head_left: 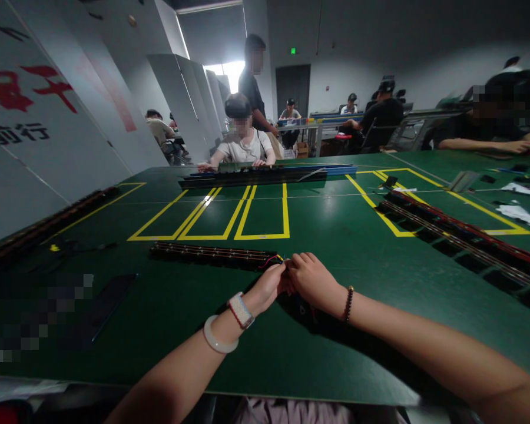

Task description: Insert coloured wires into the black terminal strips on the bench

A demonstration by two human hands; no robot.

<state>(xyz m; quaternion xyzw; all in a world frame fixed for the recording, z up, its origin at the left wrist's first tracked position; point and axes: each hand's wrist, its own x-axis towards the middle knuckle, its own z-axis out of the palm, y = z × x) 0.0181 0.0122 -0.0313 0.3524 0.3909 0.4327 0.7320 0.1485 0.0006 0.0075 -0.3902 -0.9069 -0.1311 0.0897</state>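
A long dark strip with thin metal lines lies crosswise on the green table, and red and yellow wires come out of its right end. My left hand is closed at that wire end, its fingertips pressed together. Touching it from the right, my right hand is closed too, with fingers curled. What is pinched between the two hands is too small and hidden to name. Below the hands, a dark item with wires lies partly in shadow.
Long wired strips lie at the right, beside white scraps. Another dark row runs along the left edge. A flat dark panel lies at the near left. Across the green table, a person sits behind stacked bars.
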